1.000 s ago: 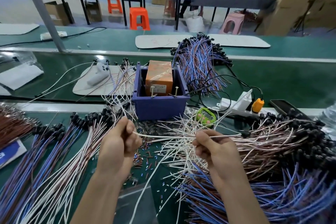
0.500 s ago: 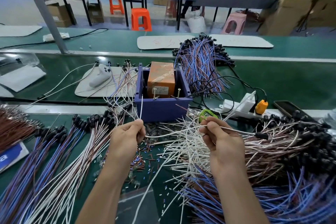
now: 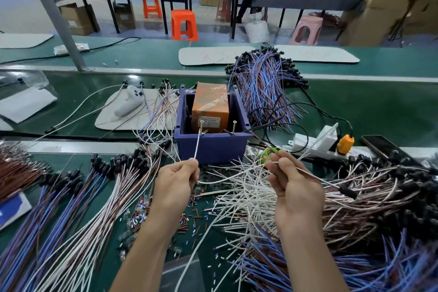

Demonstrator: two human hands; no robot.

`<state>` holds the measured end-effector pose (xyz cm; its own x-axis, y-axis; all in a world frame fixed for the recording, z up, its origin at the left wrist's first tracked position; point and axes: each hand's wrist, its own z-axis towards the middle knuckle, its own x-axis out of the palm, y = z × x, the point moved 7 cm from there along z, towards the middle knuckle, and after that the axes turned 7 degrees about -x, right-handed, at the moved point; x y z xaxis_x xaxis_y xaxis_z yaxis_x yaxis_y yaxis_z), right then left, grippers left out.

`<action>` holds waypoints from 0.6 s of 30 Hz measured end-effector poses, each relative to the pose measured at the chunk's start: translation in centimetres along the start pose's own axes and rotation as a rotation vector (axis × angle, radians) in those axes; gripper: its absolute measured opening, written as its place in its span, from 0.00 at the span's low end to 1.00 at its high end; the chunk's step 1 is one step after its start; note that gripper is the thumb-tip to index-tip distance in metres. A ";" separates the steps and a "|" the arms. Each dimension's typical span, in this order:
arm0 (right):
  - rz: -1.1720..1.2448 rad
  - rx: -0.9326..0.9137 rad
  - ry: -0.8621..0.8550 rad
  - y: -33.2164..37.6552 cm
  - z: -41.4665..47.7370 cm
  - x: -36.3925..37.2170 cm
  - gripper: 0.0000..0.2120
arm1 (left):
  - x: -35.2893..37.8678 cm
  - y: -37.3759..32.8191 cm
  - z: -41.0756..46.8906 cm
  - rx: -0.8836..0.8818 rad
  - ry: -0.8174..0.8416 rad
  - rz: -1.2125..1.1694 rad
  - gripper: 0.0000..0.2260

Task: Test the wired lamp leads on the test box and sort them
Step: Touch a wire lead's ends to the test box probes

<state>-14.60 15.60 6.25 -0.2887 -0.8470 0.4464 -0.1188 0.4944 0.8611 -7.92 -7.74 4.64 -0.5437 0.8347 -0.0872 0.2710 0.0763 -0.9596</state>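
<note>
Testing looked to be the step in hand: the left hand (image 3: 176,180) pinched a white lead (image 3: 197,147), its tip up at the left screw post (image 3: 201,122) of the purple test box (image 3: 213,149), while the right hand (image 3: 290,187) pinched the same lead near its black socket (image 3: 348,191). Next, by my judgement, a second end needed the right post (image 3: 234,122); inside the box sat an orange block (image 3: 210,106).

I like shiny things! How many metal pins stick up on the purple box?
2. Left brass-coloured metal pin on the purple plastic box's front rim, white wire reaching it; right pin beside it.
</note>
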 end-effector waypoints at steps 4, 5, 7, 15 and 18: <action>-0.010 0.000 -0.004 -0.2 0.1 -0.1 0.07 | 0.0 0.3 0.2 0.012 0.017 0.004 0.22; -0.011 0.002 -0.006 -0.2 0.2 -0.1 0.07 | 0.0 0.4 0.2 0.018 0.019 0.004 0.22; -0.012 0.006 -0.011 -0.3 0.2 -0.1 0.07 | 0.0 0.5 0.2 0.031 0.029 -0.003 0.22; -0.008 0.003 -0.018 -0.4 0.1 0.1 0.08 | 0.0 1.0 0.3 0.024 0.035 -0.051 0.20; -0.013 -0.005 -0.021 -0.4 0.1 0.2 0.07 | 0.1 0.8 0.2 0.039 0.047 -0.031 0.21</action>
<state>-14.73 15.24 5.94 -0.3075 -0.8488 0.4301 -0.1177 0.4824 0.8680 -7.91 -7.69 3.84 -0.5129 0.8572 -0.0455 0.2231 0.0819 -0.9714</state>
